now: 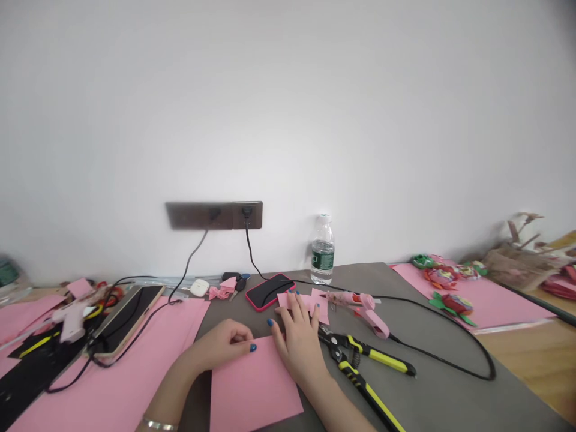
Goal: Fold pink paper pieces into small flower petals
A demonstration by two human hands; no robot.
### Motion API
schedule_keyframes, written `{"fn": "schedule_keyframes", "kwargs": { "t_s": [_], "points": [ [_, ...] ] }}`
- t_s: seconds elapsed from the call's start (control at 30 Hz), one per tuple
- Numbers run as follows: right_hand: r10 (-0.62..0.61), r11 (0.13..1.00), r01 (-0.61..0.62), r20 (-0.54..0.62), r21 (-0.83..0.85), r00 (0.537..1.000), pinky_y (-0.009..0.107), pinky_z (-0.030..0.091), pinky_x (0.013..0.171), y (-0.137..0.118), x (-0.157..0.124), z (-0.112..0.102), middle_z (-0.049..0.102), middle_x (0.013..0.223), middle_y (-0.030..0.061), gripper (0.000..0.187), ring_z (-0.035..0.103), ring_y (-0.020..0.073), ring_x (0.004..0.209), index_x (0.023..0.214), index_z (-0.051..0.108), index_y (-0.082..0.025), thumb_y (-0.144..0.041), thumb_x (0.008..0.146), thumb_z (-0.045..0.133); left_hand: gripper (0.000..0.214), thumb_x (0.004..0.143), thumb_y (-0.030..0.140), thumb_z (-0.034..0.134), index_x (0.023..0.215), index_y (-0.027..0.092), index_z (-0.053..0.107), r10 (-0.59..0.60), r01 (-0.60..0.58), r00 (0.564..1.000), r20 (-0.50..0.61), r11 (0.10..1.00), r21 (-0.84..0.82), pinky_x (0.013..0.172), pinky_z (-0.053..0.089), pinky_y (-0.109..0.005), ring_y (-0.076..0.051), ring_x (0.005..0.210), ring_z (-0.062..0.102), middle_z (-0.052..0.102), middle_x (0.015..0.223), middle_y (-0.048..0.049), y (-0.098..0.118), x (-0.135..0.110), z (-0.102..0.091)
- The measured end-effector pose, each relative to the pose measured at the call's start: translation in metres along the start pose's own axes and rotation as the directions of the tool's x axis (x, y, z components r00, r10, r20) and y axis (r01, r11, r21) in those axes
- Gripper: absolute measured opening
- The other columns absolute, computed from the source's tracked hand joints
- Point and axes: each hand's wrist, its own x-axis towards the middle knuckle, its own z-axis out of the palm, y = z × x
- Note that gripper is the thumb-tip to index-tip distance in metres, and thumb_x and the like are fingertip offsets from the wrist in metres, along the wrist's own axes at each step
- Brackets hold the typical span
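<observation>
A person's left hand (pixel 220 345), fingers curled together, rests at the edge of a pink paper sheet (pixel 254 387) lying slantwise on the grey surface (pixel 432 360); the right hand (pixel 294 345), fingers apart, presses a pink cutout (pixel 308 302) beside yellow-handled snips (pixel 378 357) and a pink glue gun (pixel 373 318).

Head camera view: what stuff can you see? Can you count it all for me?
Wall socket panel: one, dark brown, on the wall.
Water bottle: one, clear with a green label, at the table's back.
Phone: one, black in a pink case, behind the hands.
Glue guns: two, pink, one right of the hands, one far left.
Pliers: one, yellow and black, right of the hands.
Paper flowers: several, red and green, far right.
Pink paper sheet: one, under the hands.
Cut pink paper: one, under the right fingers.
Left hand: one, blue nails, on the sheet's edge.
Right hand: one, blue nails, on the paper.
</observation>
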Motion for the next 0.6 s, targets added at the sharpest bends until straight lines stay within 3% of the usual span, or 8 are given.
{"fn": "schedule_keyframes", "kwargs": {
  "t_s": [0.1, 0.2, 0.27, 0.33, 0.5, 0.6],
  "points": [
    [-0.084, 0.985, 0.088, -0.031, 0.152, 0.996, 0.067, 0.025, 0.108, -0.001, 0.001, -0.008, 0.055, 0.135, 0.0162, 0.01, 0.045, 0.0349, 0.131, 0.098, 0.055, -0.021, -0.024, 0.093, 0.047, 0.032, 0.085, 0.043, 0.057, 0.068, 0.016, 0.056, 0.009, -0.009, 1.0, 0.001, 1.0, -0.02, 0.05, 0.017, -0.024, -0.011, 0.056, 0.027, 0.035, 0.058, 0.006, -0.002, 0.0, -0.002],
    [-0.131, 0.921, 0.134, -0.034, 0.365, 0.991, 0.051, 0.044, 0.098, -0.001, 0.002, -0.014, 0.062, 0.117, 0.0143, 0.014, 0.056, 0.0283, 0.114, 0.106, 0.05, -0.021, -0.02, 0.092, 0.046, 0.034, 0.086, 0.045, 0.057, 0.07, 0.015, 0.06, 0.028, -0.029, 0.999, -0.028, 0.999, -0.036, 0.05, 0.016, -0.024, -0.01, 0.055, 0.027, 0.035, 0.057, 0.0062, -0.004, 0.0, -0.003],
    [-0.16, 0.876, 0.143, -0.002, 0.46, 0.987, 0.042, 0.051, 0.087, -0.001, 0.003, -0.016, 0.064, 0.106, 0.0114, 0.02, 0.059, 0.0253, 0.102, 0.111, 0.05, -0.021, -0.017, 0.092, 0.045, 0.034, 0.087, 0.045, 0.055, 0.073, 0.014, 0.062, 0.044, -0.047, 0.997, -0.066, 0.998, -0.044, 0.05, 0.017, -0.024, -0.01, 0.056, 0.028, 0.036, 0.058, 0.0058, -0.004, 0.001, -0.004],
    [-0.211, 0.858, 0.169, 0.032, 0.484, 0.977, 0.04, 0.05, 0.086, -0.002, 0.004, -0.017, 0.064, 0.105, 0.0103, 0.025, 0.059, 0.0249, 0.1, 0.115, 0.051, -0.021, -0.015, 0.092, 0.046, 0.034, 0.088, 0.044, 0.053, 0.075, 0.014, 0.064, 0.058, -0.062, 0.994, -0.092, 0.997, -0.048, 0.051, 0.018, -0.024, -0.011, 0.057, 0.03, 0.039, 0.06, 0.0051, -0.004, 0.001, -0.004],
    [-0.334, 0.857, 0.267, 0.081, 0.441, 0.939, 0.052, 0.034, 0.108, -0.004, 0.005, -0.019, 0.057, 0.132, 0.0123, 0.042, 0.045, 0.0316, 0.128, 0.129, 0.049, -0.021, -0.021, 0.089, 0.058, 0.034, 0.086, 0.041, 0.055, 0.067, 0.014, 0.064, 0.068, -0.07, 0.994, -0.082, 0.997, -0.03, 0.052, 0.02, -0.024, -0.011, 0.056, 0.033, 0.042, 0.057, 0.0044, -0.005, 0.003, -0.004],
    [-0.284, 0.829, 0.206, 0.074, 0.519, 0.956, 0.043, 0.044, 0.097, -0.002, 0.005, -0.018, 0.065, 0.116, 0.0106, 0.031, 0.056, 0.0276, 0.113, 0.119, 0.055, -0.021, -0.018, 0.088, 0.057, 0.034, 0.087, 0.041, 0.052, 0.071, 0.015, 0.065, 0.07, -0.072, 0.992, -0.106, 0.997, -0.014, 0.052, 0.023, -0.023, -0.011, 0.057, 0.037, 0.048, 0.06, 0.0032, -0.004, 0.003, -0.004]
  ]
}}
